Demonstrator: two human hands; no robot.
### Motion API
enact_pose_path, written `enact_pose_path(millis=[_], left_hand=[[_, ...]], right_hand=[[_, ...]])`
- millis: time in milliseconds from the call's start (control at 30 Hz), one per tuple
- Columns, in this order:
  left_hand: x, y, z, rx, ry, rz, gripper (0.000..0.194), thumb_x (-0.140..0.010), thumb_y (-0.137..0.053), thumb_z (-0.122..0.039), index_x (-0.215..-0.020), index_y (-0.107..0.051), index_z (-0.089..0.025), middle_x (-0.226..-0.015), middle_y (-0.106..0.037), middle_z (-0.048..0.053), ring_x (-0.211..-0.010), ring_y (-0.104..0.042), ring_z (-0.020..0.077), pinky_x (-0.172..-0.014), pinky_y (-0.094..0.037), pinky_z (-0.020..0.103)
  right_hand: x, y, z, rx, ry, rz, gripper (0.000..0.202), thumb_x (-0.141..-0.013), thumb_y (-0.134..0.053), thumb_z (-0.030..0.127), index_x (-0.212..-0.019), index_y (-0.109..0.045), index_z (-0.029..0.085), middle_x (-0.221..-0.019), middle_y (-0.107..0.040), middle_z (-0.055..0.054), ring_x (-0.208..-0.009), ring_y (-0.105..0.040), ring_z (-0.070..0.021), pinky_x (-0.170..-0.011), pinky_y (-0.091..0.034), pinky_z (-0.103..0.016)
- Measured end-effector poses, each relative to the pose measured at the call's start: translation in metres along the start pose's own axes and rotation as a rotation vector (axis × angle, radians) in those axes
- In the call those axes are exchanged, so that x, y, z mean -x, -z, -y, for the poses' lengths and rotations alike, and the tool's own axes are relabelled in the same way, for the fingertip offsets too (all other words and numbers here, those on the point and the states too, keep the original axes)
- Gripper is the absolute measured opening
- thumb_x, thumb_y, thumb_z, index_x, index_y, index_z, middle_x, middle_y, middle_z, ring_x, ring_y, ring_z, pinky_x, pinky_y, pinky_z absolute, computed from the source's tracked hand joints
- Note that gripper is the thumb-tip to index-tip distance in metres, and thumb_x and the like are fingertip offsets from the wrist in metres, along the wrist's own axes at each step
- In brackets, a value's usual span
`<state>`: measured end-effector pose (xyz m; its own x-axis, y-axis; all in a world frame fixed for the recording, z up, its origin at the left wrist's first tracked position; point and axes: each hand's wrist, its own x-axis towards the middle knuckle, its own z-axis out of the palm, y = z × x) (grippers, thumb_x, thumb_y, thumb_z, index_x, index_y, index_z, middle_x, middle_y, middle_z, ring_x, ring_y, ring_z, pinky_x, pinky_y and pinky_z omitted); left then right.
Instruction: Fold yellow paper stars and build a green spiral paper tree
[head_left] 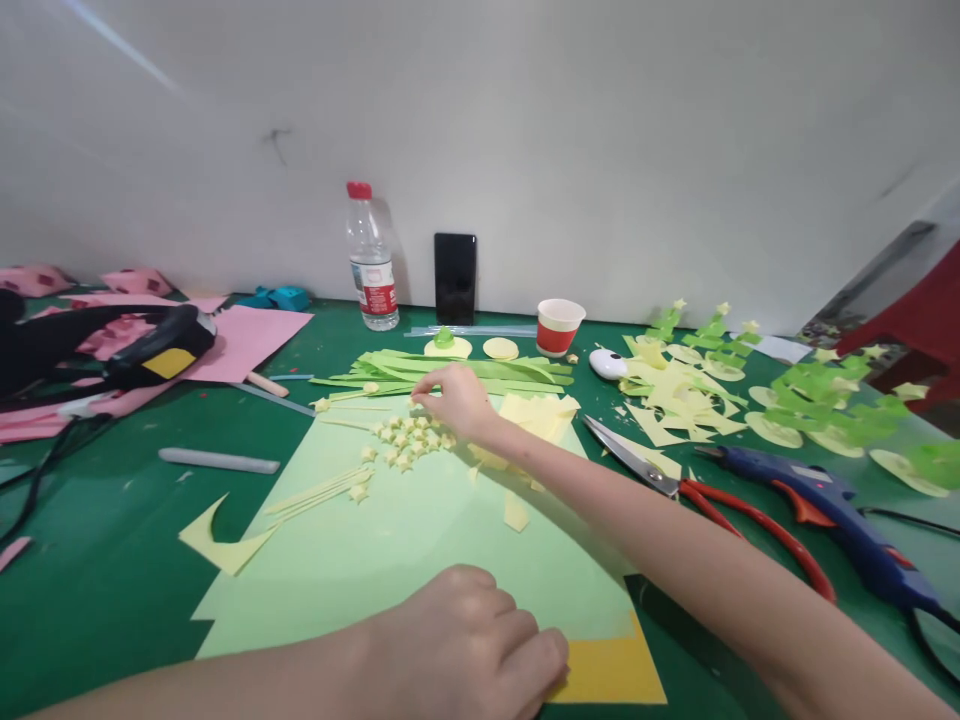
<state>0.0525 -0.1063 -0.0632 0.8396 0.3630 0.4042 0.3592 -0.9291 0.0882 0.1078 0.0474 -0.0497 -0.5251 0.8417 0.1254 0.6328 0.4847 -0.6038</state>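
Observation:
My right hand reaches over the pale green paper sheets, its thumb and fingers pinched together. What is between its fingertips is too small to make out. Just below it lies a pile of small pale-yellow folded paper stars. My left hand is curled closed at the sheets' near edge, and its palm is hidden. To the left of the pile are thin yellow paper strips. Behind my right hand, bright green paper strips lie in a bundle. Yellow paper pieces sit beside my right wrist.
Scissors and a blue glue gun lie on the right, near green paper shapes topped with stars. A paper cup, phone and bottle stand at the back. A glue stick lies left.

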Motion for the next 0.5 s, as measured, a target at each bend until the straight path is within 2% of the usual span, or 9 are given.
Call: enact_pose_path(millis=[100, 233, 367, 500], left_hand=[[0.002, 0.0, 0.001, 0.01, -0.01, 0.052, 0.026, -0.09, -0.03, -0.014, -0.071, -0.048, -0.017, -0.05, -0.054, -0.003, -0.04, -0.044, 0.0117, -0.037, -0.029, 0.025], [0.004, -0.003, 0.002, 0.029, -0.027, 0.113, 0.012, -0.081, -0.044, -0.013, -0.071, -0.049, -0.017, -0.05, -0.055, -0.004, -0.04, -0.044, 0.0123, -0.036, -0.028, 0.026], [0.003, -0.004, 0.002, 0.026, -0.023, 0.13, 0.008, -0.078, -0.047, -0.012, -0.071, -0.05, -0.017, -0.05, -0.055, -0.004, -0.04, -0.044, 0.0131, -0.036, -0.028, 0.027], [0.002, -0.004, 0.002, 0.023, -0.021, 0.12, 0.016, -0.083, -0.039, -0.012, -0.072, -0.05, -0.017, -0.049, -0.054, -0.003, -0.039, -0.042, 0.0138, -0.036, -0.027, 0.027]], right_hand=[[-0.006, -0.003, 0.0, 0.096, 0.033, 0.012, 0.025, -0.089, -0.049, 0.029, -0.11, -0.053, 0.017, -0.113, -0.053, -0.007, -0.094, -0.055, -0.0178, -0.079, -0.048, -0.037], [0.01, 0.019, -0.001, 0.194, 0.094, 0.038, 0.026, -0.088, -0.05, 0.029, -0.11, -0.053, 0.015, -0.112, -0.054, -0.008, -0.095, -0.055, -0.0185, -0.08, -0.048, -0.039], [0.05, 0.047, -0.007, 0.252, 0.123, 0.082, 0.023, -0.088, -0.05, 0.029, -0.107, -0.054, 0.015, -0.109, -0.055, -0.007, -0.094, -0.056, -0.0179, -0.08, -0.047, -0.038], [0.101, 0.053, -0.015, 0.274, 0.094, 0.139, 0.019, -0.088, -0.051, 0.028, -0.099, -0.057, 0.014, -0.099, -0.058, -0.005, -0.087, -0.057, -0.0158, -0.075, -0.049, -0.035]])
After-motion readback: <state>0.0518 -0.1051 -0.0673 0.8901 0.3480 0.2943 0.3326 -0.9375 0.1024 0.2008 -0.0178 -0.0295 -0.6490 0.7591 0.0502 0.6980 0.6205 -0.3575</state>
